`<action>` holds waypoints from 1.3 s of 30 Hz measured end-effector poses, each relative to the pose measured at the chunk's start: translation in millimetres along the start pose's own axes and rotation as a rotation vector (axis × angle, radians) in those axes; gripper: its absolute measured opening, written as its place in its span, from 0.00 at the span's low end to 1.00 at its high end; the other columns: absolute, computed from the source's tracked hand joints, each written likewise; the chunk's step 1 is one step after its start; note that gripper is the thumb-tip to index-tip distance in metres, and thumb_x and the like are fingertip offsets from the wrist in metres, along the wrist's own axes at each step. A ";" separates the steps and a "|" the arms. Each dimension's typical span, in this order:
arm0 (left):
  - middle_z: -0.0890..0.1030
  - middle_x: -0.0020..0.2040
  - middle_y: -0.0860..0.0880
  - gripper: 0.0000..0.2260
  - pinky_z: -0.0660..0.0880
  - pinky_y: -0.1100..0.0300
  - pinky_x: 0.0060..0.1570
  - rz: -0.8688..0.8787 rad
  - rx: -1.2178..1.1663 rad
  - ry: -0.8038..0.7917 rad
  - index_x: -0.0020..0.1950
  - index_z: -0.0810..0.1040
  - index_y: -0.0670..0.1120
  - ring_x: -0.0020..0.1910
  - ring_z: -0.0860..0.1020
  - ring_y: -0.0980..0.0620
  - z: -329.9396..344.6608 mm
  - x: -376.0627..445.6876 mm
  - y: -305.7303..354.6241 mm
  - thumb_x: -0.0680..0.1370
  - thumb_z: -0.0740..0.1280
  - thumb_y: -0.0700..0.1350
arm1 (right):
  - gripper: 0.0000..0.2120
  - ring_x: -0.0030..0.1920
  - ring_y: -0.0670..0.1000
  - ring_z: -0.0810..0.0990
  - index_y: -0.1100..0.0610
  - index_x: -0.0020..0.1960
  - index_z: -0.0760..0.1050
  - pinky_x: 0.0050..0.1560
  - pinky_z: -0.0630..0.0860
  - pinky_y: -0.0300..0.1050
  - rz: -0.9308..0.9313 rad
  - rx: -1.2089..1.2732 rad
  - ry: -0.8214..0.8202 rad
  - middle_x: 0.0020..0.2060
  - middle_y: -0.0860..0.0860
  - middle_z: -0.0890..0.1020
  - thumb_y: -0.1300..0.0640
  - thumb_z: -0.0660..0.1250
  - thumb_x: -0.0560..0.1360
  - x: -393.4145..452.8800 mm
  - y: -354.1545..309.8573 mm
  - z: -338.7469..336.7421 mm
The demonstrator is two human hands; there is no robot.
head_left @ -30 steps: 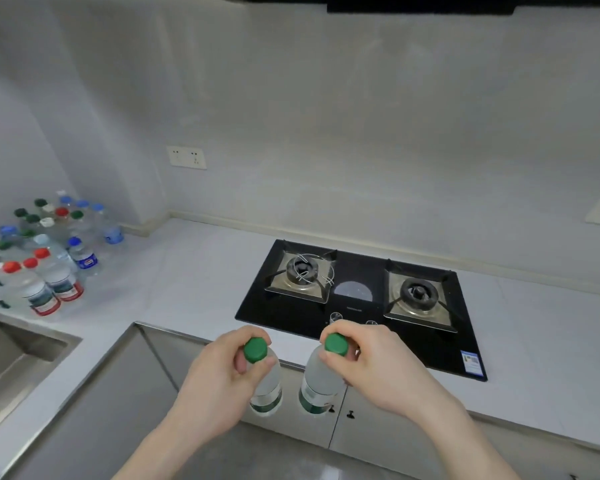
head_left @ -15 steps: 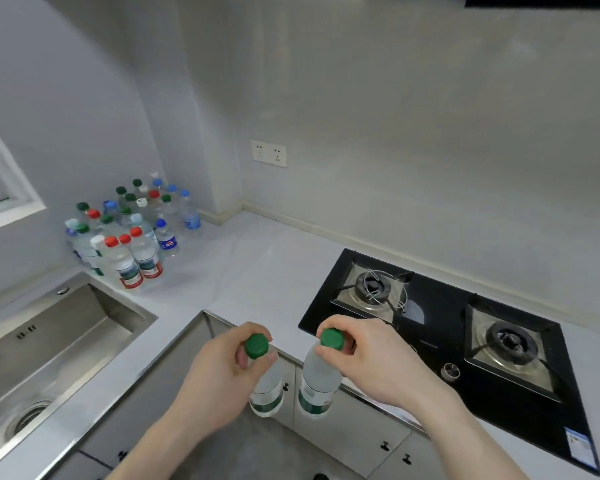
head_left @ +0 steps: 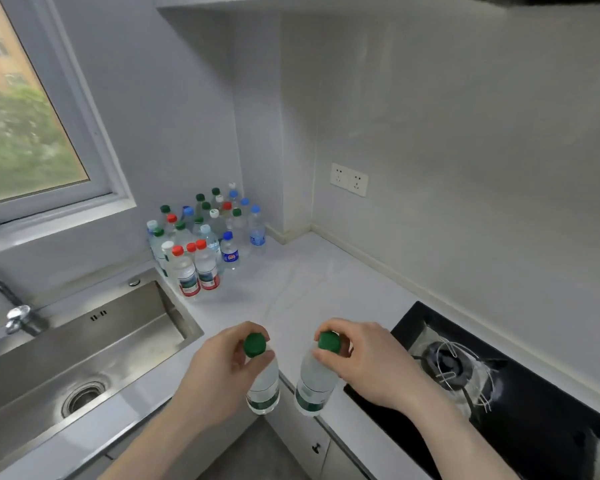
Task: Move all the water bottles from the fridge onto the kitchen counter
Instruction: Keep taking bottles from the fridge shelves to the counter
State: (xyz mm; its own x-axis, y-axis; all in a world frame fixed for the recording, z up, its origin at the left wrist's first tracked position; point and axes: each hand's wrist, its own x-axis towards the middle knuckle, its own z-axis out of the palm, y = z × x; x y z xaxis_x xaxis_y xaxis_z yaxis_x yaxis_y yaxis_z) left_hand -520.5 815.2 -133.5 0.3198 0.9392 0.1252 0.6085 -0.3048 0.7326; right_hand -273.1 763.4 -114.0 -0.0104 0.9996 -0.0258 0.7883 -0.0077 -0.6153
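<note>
Nearest the camera, the left hand (head_left: pixel 219 372) grips a clear bottle by the neck, fingers curled just under its green cap; this left bottle (head_left: pixel 264 389) hangs upright in front of the cabinet doors (head_left: pixel 309 441), over the tabletop's front edge. Just beside it, the right hand (head_left: pixel 371 362) pinches the neck of a second green-capped bottle the same way; the right bottle (head_left: pixel 314 386) tilts slightly, its base toward the left one, the two close but apart.

The pale grey tabletop (head_left: pixel 312 289) wraps an inside corner. To the left a stainless sink (head_left: pixel 84 348) is sunk into it, with a round drain and a chrome tap (head_left: pixel 18 318) at its rear edge. To the right lies a black glass hob (head_left: pixel 520 410) with a gas burner (head_left: pixel 445 363) under a wire pan support.

Farther back, in the corner past the sink, a cluster of water bottles (head_left: pixel 205 237) stands upright on the tabletop, packed close, with caps in green, red, blue and white.

Behind them rise plain grey-white walls; a double socket (head_left: pixel 349 179) sits on the right-hand wall above the tabletop, and a window (head_left: pixel 25 109) at upper left shows greenery and a building outside.
</note>
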 end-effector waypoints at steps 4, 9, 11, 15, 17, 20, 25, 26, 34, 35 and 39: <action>0.76 0.39 0.64 0.06 0.68 0.65 0.35 -0.049 0.048 0.056 0.48 0.77 0.59 0.36 0.73 0.56 3.5 27.9 -1.6 0.77 0.73 0.51 | 0.08 0.41 0.45 0.78 0.42 0.52 0.77 0.46 0.78 0.46 -0.055 -0.011 -0.027 0.41 0.42 0.81 0.39 0.68 0.77 43.8 10.2 -11.5; 0.77 0.38 0.63 0.06 0.70 0.62 0.36 -0.105 0.060 0.088 0.48 0.76 0.59 0.35 0.72 0.55 6.0 53.1 -14.1 0.77 0.73 0.52 | 0.08 0.41 0.45 0.78 0.41 0.52 0.77 0.45 0.77 0.44 -0.071 -0.011 -0.072 0.40 0.42 0.82 0.39 0.69 0.77 83.7 18.3 -9.6; 0.76 0.37 0.63 0.06 0.71 0.61 0.35 -0.124 0.062 0.090 0.49 0.76 0.59 0.33 0.73 0.55 5.7 67.9 -22.1 0.77 0.72 0.53 | 0.08 0.40 0.45 0.78 0.41 0.52 0.77 0.45 0.77 0.44 -0.078 -0.011 -0.084 0.40 0.42 0.82 0.39 0.69 0.76 103.2 21.8 -8.8; 0.76 0.35 0.58 0.05 0.74 0.60 0.36 -0.151 0.075 0.078 0.50 0.76 0.60 0.33 0.74 0.55 5.0 93.3 -37.6 0.78 0.72 0.55 | 0.09 0.40 0.46 0.80 0.42 0.52 0.77 0.45 0.78 0.46 -0.064 -0.003 -0.104 0.40 0.43 0.82 0.39 0.69 0.76 134.0 24.6 -3.9; 0.77 0.38 0.56 0.06 0.72 0.64 0.37 -0.146 0.120 0.061 0.51 0.76 0.60 0.36 0.74 0.55 3.8 107.2 -42.0 0.78 0.71 0.56 | 0.09 0.40 0.46 0.81 0.42 0.52 0.77 0.45 0.79 0.46 -0.059 -0.003 -0.111 0.41 0.44 0.82 0.39 0.69 0.76 146.2 24.6 -1.1; 0.78 0.41 0.58 0.06 0.68 0.68 0.36 -0.140 0.136 0.014 0.54 0.76 0.60 0.38 0.74 0.56 -0.3 137.2 -54.5 0.79 0.70 0.56 | 0.09 0.40 0.45 0.81 0.41 0.52 0.77 0.45 0.79 0.45 -0.035 -0.002 -0.117 0.41 0.42 0.82 0.39 0.69 0.76 172.9 26.4 5.5; 0.77 0.47 0.62 0.07 0.68 0.69 0.38 -0.111 0.237 -0.062 0.56 0.73 0.61 0.44 0.76 0.57 -9.7 198.1 -86.1 0.80 0.68 0.57 | 0.08 0.40 0.44 0.79 0.39 0.53 0.77 0.40 0.74 0.38 0.015 -0.013 -0.101 0.40 0.41 0.81 0.39 0.69 0.76 226.2 25.3 19.6; 0.77 0.47 0.62 0.07 0.67 0.69 0.38 -0.100 0.268 -0.073 0.55 0.73 0.61 0.43 0.75 0.57 -10.9 209.7 -91.5 0.80 0.68 0.58 | 0.08 0.40 0.45 0.78 0.40 0.53 0.77 0.39 0.73 0.37 0.021 -0.016 -0.102 0.40 0.41 0.81 0.39 0.68 0.77 234.8 23.7 21.3; 0.77 0.52 0.58 0.10 0.68 0.63 0.44 -0.014 0.452 -0.146 0.62 0.70 0.57 0.44 0.75 0.53 -25.3 302.4 -145.6 0.83 0.63 0.58 | 0.09 0.42 0.42 0.78 0.39 0.56 0.77 0.41 0.71 0.35 0.093 -0.025 -0.071 0.44 0.39 0.81 0.39 0.69 0.78 315.7 16.2 43.1; 0.79 0.53 0.58 0.10 0.68 0.61 0.47 0.009 0.479 -0.143 0.62 0.71 0.57 0.44 0.74 0.52 -27.1 315.1 -154.8 0.83 0.63 0.58 | 0.09 0.42 0.42 0.78 0.39 0.55 0.77 0.41 0.71 0.35 0.101 -0.023 -0.065 0.44 0.39 0.81 0.39 0.68 0.78 326.7 15.1 47.3; 0.82 0.55 0.56 0.11 0.68 0.56 0.58 0.060 0.577 -0.141 0.62 0.71 0.57 0.49 0.75 0.50 -28.8 355.1 -187.7 0.83 0.62 0.59 | 0.08 0.42 0.43 0.78 0.39 0.54 0.77 0.42 0.74 0.37 0.142 -0.018 -0.043 0.43 0.40 0.82 0.39 0.68 0.77 361.7 14.6 61.7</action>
State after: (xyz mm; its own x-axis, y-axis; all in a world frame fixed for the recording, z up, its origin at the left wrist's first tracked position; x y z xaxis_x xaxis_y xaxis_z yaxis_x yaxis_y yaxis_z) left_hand -542.1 1210.4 -207.3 0.4348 0.8998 0.0363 0.8701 -0.4302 0.2405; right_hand -303.3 1123.1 -181.0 0.0761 0.9865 -0.1450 0.7949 -0.1478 -0.5885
